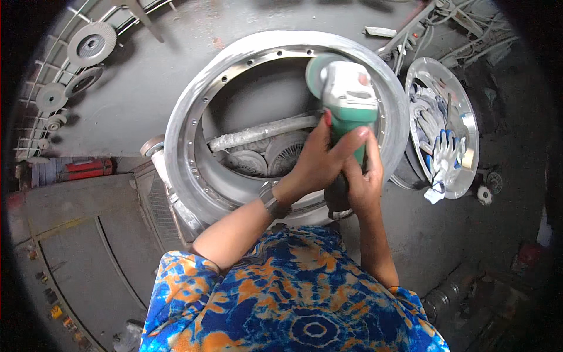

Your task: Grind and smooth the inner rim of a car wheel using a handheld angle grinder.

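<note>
A green and white angle grinder [350, 88], slightly blurred, is held above the far right part of a large silvery metal ring [180, 126]. Its round disc [314, 76] points to the far left and overlaps the ring's inner flange in the picture; whether they touch I cannot tell. My left hand [316, 155] is closed on the left side of the grinder's green body, with a watch on that wrist. Lower down, my right hand [365, 182] wraps the same body from the right. Bolt holes run along the flange.
Inside the ring lie a pale bar [264, 132] and several used discs [246, 163]. On the right, a silver basin [471, 123] holds gloves [446, 154]. Cables [431, 26] tangle at the far right. Flap discs [92, 44] hang on a wire rack at far left.
</note>
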Demonstrator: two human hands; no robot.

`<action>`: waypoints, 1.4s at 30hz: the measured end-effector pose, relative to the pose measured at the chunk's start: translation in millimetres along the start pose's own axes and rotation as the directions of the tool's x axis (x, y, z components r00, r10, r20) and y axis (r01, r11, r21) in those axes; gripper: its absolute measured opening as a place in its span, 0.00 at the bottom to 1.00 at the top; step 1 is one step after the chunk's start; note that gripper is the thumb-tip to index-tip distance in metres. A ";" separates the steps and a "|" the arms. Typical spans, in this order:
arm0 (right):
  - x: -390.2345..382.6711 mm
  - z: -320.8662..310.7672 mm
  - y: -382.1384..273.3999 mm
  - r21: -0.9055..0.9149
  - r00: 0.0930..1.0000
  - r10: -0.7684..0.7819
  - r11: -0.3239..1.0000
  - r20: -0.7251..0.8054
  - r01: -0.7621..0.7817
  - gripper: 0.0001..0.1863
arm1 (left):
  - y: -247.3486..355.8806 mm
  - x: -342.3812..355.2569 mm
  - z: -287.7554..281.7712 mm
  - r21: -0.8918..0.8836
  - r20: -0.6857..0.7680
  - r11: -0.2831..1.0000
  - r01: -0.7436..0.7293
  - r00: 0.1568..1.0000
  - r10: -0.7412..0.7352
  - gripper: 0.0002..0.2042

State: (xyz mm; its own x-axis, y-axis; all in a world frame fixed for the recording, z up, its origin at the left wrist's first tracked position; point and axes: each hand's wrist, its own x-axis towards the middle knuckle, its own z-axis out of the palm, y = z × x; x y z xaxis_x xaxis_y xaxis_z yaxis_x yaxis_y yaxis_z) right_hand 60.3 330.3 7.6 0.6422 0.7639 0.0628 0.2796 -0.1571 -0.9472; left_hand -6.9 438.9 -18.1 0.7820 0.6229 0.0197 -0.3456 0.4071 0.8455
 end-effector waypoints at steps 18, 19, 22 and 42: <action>8.0 24.9 -27.2 -0.092 0.958 -0.002 0.995 0.288 0.030 0.40 | 20.0 -32.1 -32.9 0.125 -0.191 0.991 -0.039 0.980 0.062 0.27; 3.1 23.0 -21.8 -0.061 0.976 0.001 0.998 0.217 0.012 0.39 | 21.7 -27.7 -25.3 0.105 -0.171 0.994 -0.009 0.985 0.027 0.28; 0.9 17.5 -21.0 0.032 0.994 0.060 0.998 0.090 -0.063 0.39 | 20.8 -13.1 -18.0 0.071 -0.050 0.992 0.102 0.994 -0.099 0.30; -12.1 -3.5 9.6 0.236 0.991 0.121 0.966 -0.050 -0.106 0.37 | -4.2 4.2 5.3 0.328 0.011 0.937 0.118 0.992 -0.129 0.31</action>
State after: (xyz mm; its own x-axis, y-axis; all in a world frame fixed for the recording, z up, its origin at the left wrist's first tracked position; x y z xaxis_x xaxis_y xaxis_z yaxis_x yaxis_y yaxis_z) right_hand 57.6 317.4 -1.1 0.7061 0.7072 -0.0363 0.0337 -0.0847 -0.9958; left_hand 0.6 436.2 -18.8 0.8258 0.5578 -0.0834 -0.0615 0.2361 0.9698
